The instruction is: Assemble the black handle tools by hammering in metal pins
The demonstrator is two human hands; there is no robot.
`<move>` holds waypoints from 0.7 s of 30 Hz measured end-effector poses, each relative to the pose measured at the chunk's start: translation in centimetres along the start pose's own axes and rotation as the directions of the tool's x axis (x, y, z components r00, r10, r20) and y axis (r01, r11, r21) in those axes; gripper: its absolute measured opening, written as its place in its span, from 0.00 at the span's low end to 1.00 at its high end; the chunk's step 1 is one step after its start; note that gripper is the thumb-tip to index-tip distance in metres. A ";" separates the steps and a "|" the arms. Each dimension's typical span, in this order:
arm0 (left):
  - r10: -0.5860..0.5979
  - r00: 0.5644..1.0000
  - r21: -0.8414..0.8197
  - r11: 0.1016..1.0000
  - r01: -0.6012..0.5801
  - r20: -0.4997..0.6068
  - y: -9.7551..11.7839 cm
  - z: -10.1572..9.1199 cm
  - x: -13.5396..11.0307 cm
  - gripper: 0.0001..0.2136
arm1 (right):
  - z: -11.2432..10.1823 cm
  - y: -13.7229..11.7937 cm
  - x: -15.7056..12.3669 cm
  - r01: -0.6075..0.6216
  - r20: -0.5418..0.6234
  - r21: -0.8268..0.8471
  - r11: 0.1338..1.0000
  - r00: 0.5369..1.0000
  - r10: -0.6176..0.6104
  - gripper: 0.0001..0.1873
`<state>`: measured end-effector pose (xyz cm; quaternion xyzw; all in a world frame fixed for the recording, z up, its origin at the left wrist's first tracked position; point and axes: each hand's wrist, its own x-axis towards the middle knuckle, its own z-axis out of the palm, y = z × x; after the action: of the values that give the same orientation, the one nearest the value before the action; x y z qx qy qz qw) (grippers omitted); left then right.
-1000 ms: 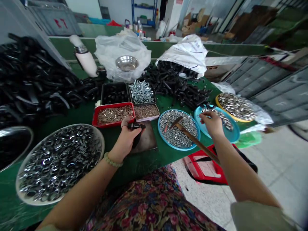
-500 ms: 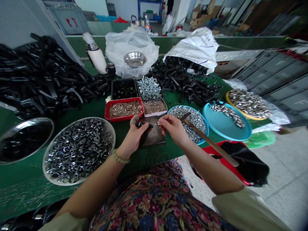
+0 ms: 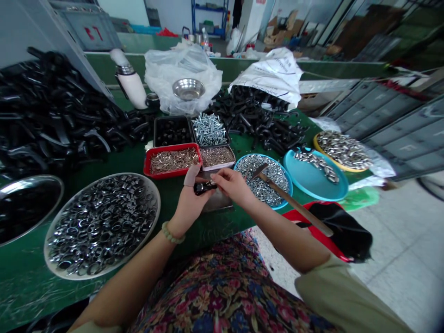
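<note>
Holds a black part, wrapped in the left grip; at its end, pinches a small shiny piece with the right grip. Works just above a metal plate on the worktop. Has a red tray of pins just beyond, and rightward a hammer lying across a blue basin of metal parts.

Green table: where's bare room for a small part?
Bare green table: near side of the metal plate, and narrowly between the ring tray and left hand. Also the right blue tray, near part. Crowded: around the red bin and black parts beyond.
</note>
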<state>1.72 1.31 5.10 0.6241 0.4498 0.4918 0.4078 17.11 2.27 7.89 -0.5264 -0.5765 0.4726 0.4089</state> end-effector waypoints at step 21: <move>-0.087 0.994 -0.052 0.994 0.091 0.068 0.5 -1.0 1.4 0.32 | -2.7 0.3 0.4 0.395 0.139 -0.088 0.914 0.914 -0.381 0.07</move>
<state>0.94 2.56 6.11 0.6078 0.4498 0.4644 0.4611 19.78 2.95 8.19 -0.3948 -0.7189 0.3785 0.4290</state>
